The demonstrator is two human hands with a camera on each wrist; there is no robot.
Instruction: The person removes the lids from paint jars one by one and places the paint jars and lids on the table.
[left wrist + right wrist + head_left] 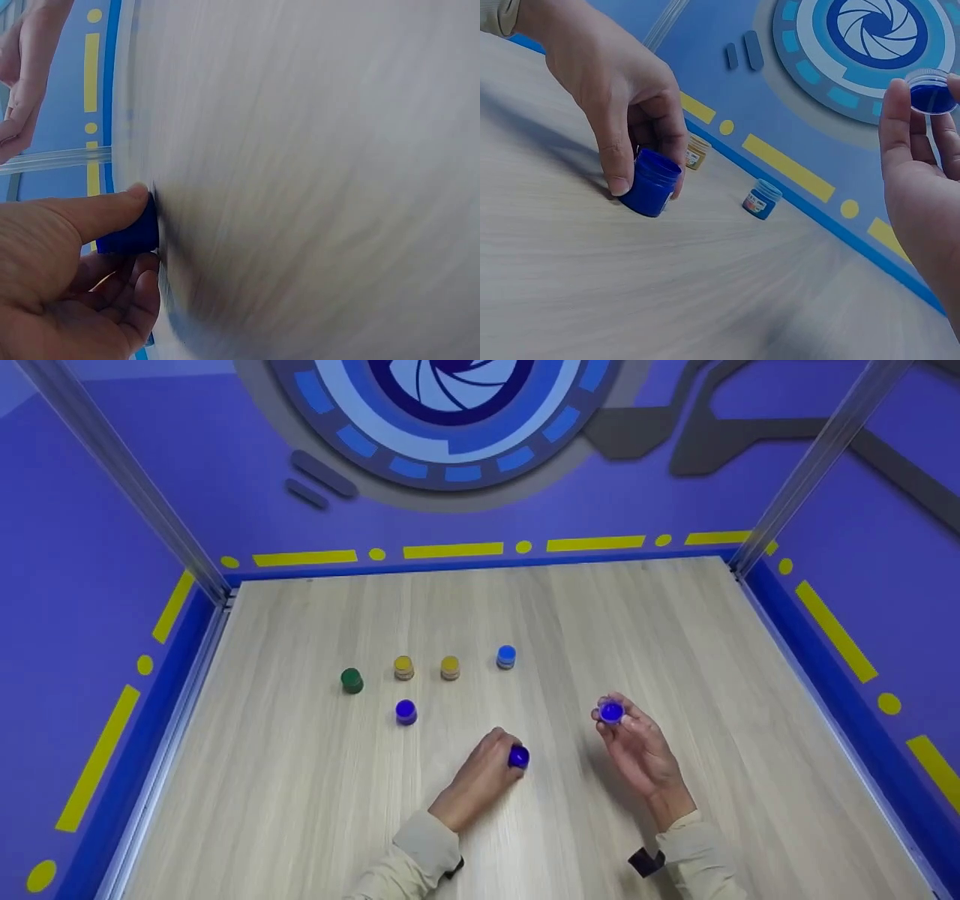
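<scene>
My left hand [480, 776] grips a small dark blue paint jar [519, 757] by its sides, thumb and fingers around it. In the right wrist view that jar [651, 187] has a bare threaded neck and sits low at the tabletop. Off to the right and raised above the table, my right hand [646, 757] pinches a round clear-rimmed lid [611, 712] by its edge. Blue paint coats the lid's inside, which faces the head camera. The left wrist view shows the thumb pressed along the jar [131, 231], with part of the jar hidden by the hand.
Beyond the left hand stand a green jar [352, 681], two yellow jars [403, 667] [450, 667] and a light blue jar [506, 657]. Another dark blue jar [406, 712] is nearer. Blue walls [480, 529] enclose the wooden tabletop [300, 795] at the back and sides.
</scene>
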